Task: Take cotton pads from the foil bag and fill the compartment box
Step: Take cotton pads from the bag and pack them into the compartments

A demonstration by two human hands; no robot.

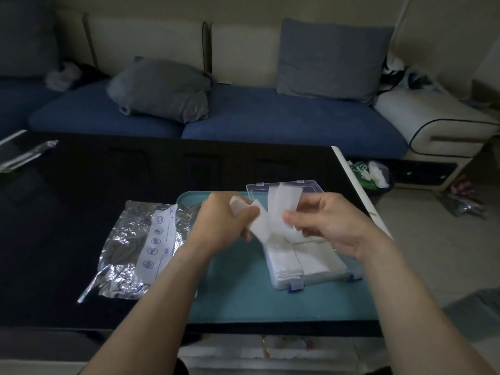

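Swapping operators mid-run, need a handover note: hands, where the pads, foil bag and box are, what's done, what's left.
Left hand: pinches a few white rectangular cotton pads, raised above the tray.
Right hand: pinches another white cotton pad, pulling it off that bunch.
Crinkled silver foil bag: flat on the black glossy table, left of the teal plastic tray.
Clear plastic compartment box: on the tray, lid open, blue latches toward the person.
Done: the near compartments hold white pads.
Left: place the pads in hand; the far compartments are hidden by the hands, so check them. Whether the bag holds more, I cannot tell.
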